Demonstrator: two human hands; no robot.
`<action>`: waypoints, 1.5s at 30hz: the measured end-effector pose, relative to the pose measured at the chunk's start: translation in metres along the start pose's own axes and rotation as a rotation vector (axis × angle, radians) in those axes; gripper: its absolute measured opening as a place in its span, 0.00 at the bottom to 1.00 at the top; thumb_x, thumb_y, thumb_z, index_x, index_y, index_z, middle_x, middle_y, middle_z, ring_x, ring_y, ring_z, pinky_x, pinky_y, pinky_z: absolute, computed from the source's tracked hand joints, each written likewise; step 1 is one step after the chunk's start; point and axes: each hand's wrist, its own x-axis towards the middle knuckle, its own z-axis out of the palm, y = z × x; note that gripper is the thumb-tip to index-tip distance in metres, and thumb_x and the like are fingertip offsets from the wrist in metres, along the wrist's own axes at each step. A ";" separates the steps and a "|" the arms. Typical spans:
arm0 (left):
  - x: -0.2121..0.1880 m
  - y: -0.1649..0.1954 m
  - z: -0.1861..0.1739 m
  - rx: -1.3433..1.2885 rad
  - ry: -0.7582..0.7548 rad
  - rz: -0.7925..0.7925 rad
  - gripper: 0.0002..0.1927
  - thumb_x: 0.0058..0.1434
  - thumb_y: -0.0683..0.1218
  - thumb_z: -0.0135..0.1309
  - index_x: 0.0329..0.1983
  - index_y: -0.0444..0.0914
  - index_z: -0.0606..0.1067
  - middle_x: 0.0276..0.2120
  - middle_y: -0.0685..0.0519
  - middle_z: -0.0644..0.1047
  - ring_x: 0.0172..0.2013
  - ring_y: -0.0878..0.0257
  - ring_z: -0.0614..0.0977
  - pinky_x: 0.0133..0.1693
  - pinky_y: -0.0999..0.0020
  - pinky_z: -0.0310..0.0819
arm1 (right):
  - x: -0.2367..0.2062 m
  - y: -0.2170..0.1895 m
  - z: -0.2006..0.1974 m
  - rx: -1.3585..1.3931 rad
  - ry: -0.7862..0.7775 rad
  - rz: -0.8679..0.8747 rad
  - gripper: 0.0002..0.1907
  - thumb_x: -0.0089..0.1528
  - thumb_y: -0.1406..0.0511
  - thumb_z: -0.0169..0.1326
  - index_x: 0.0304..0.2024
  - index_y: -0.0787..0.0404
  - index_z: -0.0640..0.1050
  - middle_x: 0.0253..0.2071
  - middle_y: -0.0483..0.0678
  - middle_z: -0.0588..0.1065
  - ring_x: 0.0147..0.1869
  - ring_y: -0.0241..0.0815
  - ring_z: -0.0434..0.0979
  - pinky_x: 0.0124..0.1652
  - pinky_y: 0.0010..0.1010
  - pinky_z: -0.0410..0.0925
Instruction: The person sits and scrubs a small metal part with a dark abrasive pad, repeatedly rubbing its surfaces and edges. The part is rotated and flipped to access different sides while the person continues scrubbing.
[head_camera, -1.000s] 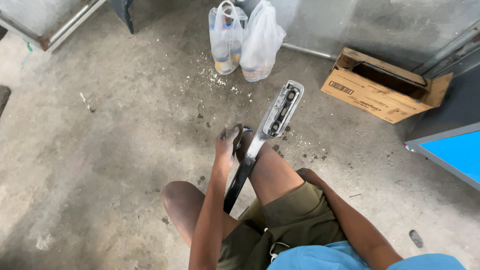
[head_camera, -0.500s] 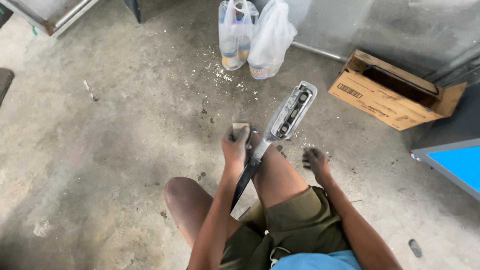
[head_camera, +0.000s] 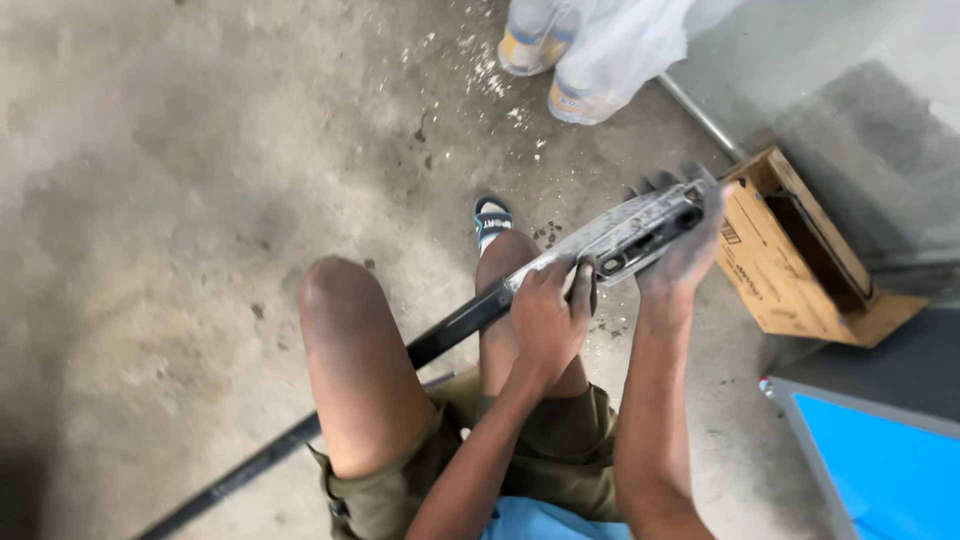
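Note:
I sit on a concrete floor with my bare knees up. A long tool (head_camera: 610, 240) with a grey metal head and a black handle (head_camera: 450, 330) lies across my lap, pointing up to the right. My left hand (head_camera: 548, 318) grips it where the metal head meets the black handle. My right hand (head_camera: 680, 255) wraps around the far end of the metal head. The black handle runs down to the lower left past my left knee (head_camera: 340, 300).
An open cardboard box (head_camera: 790, 260) sits just right of the tool's head. White plastic bags holding bottles (head_camera: 590, 50) stand at the top. A blue panel (head_camera: 880, 450) lies at the lower right. My sandalled foot (head_camera: 492, 220) rests on the floor ahead.
My right hand has risen from the floor and taken hold of the tool's metal end. The tool has tilted lower, and the view has moved closer.

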 end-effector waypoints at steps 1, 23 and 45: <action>0.003 0.001 0.002 0.052 -0.028 -0.030 0.07 0.66 0.46 0.57 0.40 0.37 0.77 0.35 0.45 0.81 0.37 0.46 0.80 0.41 0.55 0.73 | 0.000 0.002 -0.001 0.059 -0.025 0.021 0.27 0.69 0.46 0.49 0.55 0.60 0.73 0.42 0.54 0.76 0.48 0.52 0.78 0.51 0.49 0.75; -0.011 -0.004 0.024 0.031 -0.021 -0.184 0.12 0.56 0.46 0.60 0.42 0.37 0.78 0.35 0.46 0.81 0.38 0.47 0.81 0.41 0.53 0.75 | 0.005 0.009 0.002 0.114 0.065 -0.011 0.20 0.70 0.50 0.42 0.49 0.58 0.70 0.32 0.51 0.73 0.35 0.47 0.75 0.39 0.44 0.71; 0.014 -0.024 0.034 -0.065 0.044 -0.488 0.19 0.69 0.57 0.53 0.36 0.37 0.79 0.28 0.43 0.81 0.33 0.44 0.84 0.39 0.54 0.77 | 0.034 0.032 -0.013 -0.044 0.117 -0.092 0.21 0.74 0.54 0.47 0.61 0.61 0.68 0.40 0.40 0.73 0.41 0.32 0.76 0.42 0.26 0.70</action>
